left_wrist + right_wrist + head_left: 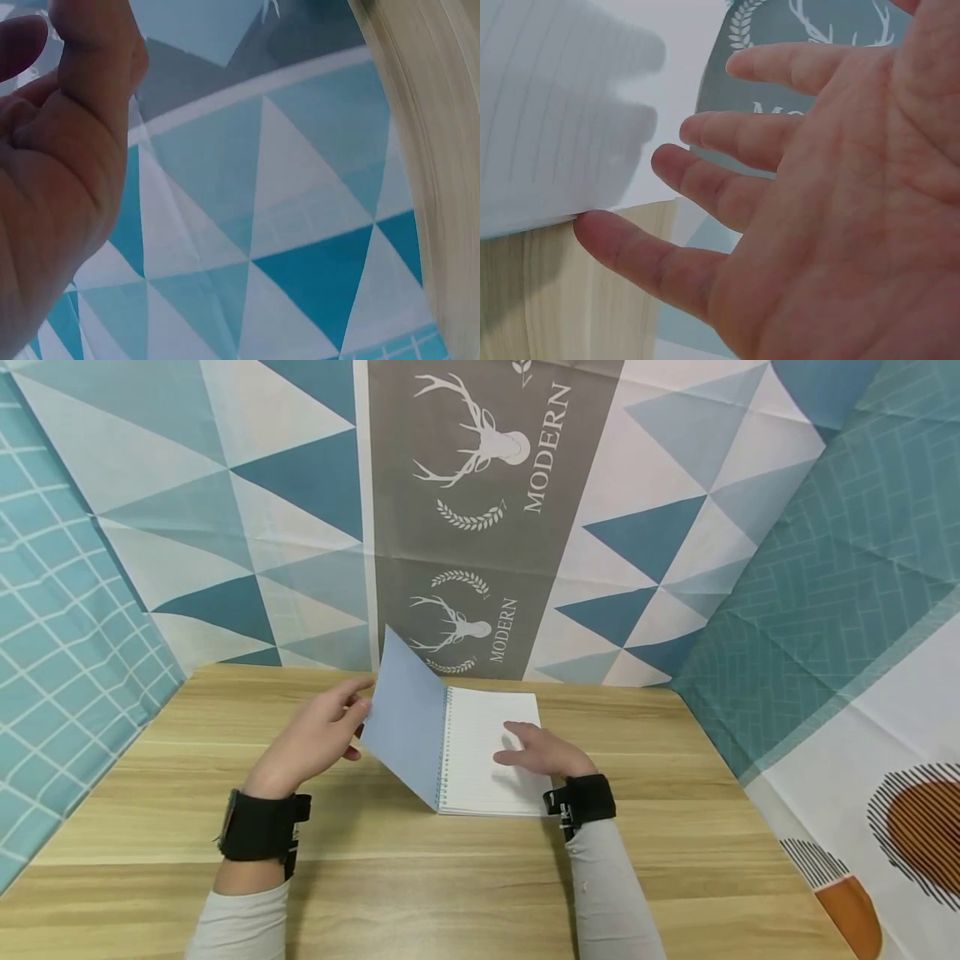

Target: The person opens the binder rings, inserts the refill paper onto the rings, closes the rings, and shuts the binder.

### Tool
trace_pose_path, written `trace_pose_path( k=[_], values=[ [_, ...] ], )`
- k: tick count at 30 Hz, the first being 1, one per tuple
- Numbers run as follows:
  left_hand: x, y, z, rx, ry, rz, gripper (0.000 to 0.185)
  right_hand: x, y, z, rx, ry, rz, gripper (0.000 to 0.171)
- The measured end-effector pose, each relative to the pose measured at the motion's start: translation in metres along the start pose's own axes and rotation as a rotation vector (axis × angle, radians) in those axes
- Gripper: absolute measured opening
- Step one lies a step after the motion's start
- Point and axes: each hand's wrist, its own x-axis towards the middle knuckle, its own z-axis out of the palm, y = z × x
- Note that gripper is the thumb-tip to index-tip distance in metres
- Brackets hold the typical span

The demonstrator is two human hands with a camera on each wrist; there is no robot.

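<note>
We note the right hand lying flat, fingers spread, on the notebook near the desk's far edge. The left hand pinches the raised blue cover upright.

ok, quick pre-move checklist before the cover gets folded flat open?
1. Left hand pinches the cover's free edge: ok.
2. Blue cover lifted, standing roughly upright off the lined page: ok.
3. Right hand lies flat on the page, steadying the notebook: ok; fingers straight.
4. Spiral binding undamaged: cannot tell, too small.
5. Bare table left of the notebook for the cover to land: ok.
6. Firmness of the pinch: cannot tell; left wrist view shows mostly backdrop.
</note>
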Motion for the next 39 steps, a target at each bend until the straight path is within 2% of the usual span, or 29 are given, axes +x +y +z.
trace_pose_path(
  k=[5,10,13,16,19,26,33,39],
  values=[
    [0.004,0.006,0.01,-0.024,0.03,0.037,0.047,-0.001,-0.011,-0.004,0.045,0.065,-0.042,0.076],
    [0.009,0.01,0.021,-0.023,0.047,0.081,0.045,-0.009,-0.036,-0.012,0.133,0.211,-0.212,0.075],
    [0.011,0.012,0.027,-0.029,0.055,0.109,0.045,-0.015,-0.056,-0.013,0.139,0.278,-0.337,0.073],
    [0.013,0.015,0.034,-0.053,0.062,0.13,0.045,-0.021,-0.074,-0.011,0.108,0.312,-0.458,0.069],
    [0.015,0.019,0.041,-0.085,0.07,0.151,0.045,-0.026,-0.088,-0.006,0.073,0.313,-0.526,0.066],
    [0.017,0.026,0.056,-0.11,0.059,0.203,0.039,-0.03,-0.097,0.004,0.011,0.308,-0.533,0.063],
    [0.021,0.029,0.068,-0.086,0.018,0.234,0.04,-0.03,-0.093,0.002,-0.031,0.361,-0.532,0.059],
    [0.024,0.025,0.074,-0.051,-0.009,0.203,0.044,-0.03,-0.089,-0.004,-0.026,0.393,-0.543,0.056]
  ],
)
